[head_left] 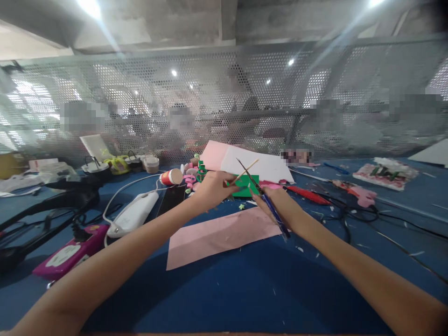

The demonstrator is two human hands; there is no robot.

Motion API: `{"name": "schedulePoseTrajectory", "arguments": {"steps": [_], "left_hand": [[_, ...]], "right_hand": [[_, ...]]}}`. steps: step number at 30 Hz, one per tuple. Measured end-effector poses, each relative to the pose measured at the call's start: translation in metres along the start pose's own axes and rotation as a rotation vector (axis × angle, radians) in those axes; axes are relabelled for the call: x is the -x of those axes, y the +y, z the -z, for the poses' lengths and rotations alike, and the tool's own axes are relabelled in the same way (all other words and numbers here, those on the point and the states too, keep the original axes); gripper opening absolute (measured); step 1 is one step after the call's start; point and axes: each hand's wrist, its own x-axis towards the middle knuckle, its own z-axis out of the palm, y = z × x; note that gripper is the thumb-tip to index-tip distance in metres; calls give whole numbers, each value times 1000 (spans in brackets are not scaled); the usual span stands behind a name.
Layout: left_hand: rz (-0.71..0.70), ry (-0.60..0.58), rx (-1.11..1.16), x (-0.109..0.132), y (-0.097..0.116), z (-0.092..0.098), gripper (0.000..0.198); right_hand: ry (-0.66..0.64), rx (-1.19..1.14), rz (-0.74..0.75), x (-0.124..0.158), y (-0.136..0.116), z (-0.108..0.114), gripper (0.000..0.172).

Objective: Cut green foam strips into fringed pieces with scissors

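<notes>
My left hand point(219, 189) is closed, pinching a thin pale wooden stick point(252, 164) that points up and to the right. My right hand point(280, 205) grips a slim pointed tool point(271, 207) with a dark tip and a blue handle; its exact kind is unclear. The tool's tip crosses the stick in view, and I cannot tell whether they touch. Green paper point(250, 185) lies behind both hands. Below them a long pink paper strip point(213, 241) rests on the blue table. A small green paper star point(241, 206) sits between the hands.
White and pink sheets point(259, 163) lie at the back. A paper cup point(171, 177) on its side, a white power bank point(135, 214) and a magenta box point(72, 254) are left. To the right are a red tool point(310, 194), black cables point(346, 224) and a decorated slab point(385, 175).
</notes>
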Motion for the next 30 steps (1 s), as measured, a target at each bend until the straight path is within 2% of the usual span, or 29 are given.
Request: {"name": "schedulePoseTrajectory", "arguments": {"steps": [3,5,12,20,30], "left_hand": [[-50,123,-147,3,5,0,12],[-53,143,-144,3,4,1,14],[-102,111,-139,2,3,2,19],[-84,14,-104,1,7,7,21],[-135,-48,-138,2,8,11,23]], "right_hand": [[-24,189,32,1,-1,-1,33],[-12,225,35,1,-1,-3,33],[-18,-8,122,-2,7,-5,33],[-80,-312,86,0,9,-3,37],[-211,-391,55,1,8,5,39]]}}
